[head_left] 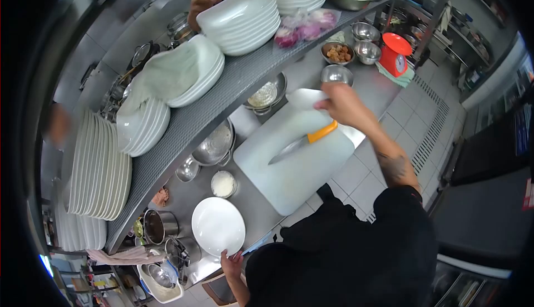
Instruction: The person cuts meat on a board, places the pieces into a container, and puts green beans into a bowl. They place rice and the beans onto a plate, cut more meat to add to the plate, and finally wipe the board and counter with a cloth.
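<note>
A person in a black top stands at a stainless-steel kitchen counter [261, 207], seen from above. The right hand [340, 105], right of centre in the frame, is closed around the near edge of a white sheet or cloth-like piece [305, 97] at the far end of a white cutting board [289, 162]; what exactly the piece is cannot be told. Just below that hand a knife with a yellow handle [303, 141] lies flat on the board, blade pointing toward the lower left. The left hand [232, 263], at the bottom centre of the frame, pinches the near rim of an empty white plate [218, 224] that rests on the counter beside the board. A small bowl of white grains [223, 184] sits between plate and board. Above the counter, a perforated metal shelf [222, 98] carries stacks of white plates [240, 20], some under a pale cloth [167, 73]. In the upper right stand small steel bowls [365, 31], one with browned pieces [337, 53], and a red kitchen scale [395, 52]. Another person's hand [202, 2] rests behind the shelf at the top of the frame.
</note>
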`<state>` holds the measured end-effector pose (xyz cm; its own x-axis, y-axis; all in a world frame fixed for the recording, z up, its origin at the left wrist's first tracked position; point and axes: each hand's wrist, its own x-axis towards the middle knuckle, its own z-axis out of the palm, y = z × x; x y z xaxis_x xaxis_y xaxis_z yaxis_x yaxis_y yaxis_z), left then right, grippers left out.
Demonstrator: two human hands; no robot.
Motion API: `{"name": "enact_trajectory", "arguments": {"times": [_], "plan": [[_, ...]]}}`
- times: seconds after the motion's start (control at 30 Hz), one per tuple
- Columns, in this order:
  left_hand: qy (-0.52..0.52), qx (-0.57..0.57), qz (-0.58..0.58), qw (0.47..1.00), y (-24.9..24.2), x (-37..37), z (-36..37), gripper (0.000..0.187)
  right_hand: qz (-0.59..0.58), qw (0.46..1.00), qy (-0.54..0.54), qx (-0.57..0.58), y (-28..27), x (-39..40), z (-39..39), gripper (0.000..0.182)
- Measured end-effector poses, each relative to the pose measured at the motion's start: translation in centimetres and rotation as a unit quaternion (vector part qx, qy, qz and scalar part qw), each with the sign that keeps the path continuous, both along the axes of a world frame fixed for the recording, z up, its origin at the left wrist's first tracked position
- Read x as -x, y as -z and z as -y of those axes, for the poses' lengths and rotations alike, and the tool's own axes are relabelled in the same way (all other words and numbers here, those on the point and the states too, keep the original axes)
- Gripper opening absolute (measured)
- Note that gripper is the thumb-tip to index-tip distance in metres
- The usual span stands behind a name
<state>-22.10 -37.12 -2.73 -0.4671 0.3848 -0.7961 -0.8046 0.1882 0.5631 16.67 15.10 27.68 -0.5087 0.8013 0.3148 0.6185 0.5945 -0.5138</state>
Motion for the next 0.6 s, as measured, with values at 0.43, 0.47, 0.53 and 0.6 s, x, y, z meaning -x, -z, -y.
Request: {"name": "enact_trajectory", "arguments": {"times": [0.43,0.47,0.53,0.6], "plan": [[-0.174,0.100,-0.128,0.971,-5.1,-15.6,-1.4,0.059,0.242,0.969,0.027,-0.032,26.9,9.2,-33.5,0.027],[-0.188,0.125,-0.103,0.969,-5.0,-17.0,-1.3,0.058,0.247,0.968,0.026,-0.037,27.0,9.4,-34.0,0.027],[-0.210,0.113,-0.081,0.968,-4.0,-19.8,-0.2,0.056,0.252,0.966,0.024,-0.045,26.9,9.5,-34.6,0.027],[-0.220,0.124,-0.062,0.966,-4.4,-22.5,0.0,0.055,0.254,0.965,0.030,-0.059,26.7,9.5,-35.2,0.027]]}}
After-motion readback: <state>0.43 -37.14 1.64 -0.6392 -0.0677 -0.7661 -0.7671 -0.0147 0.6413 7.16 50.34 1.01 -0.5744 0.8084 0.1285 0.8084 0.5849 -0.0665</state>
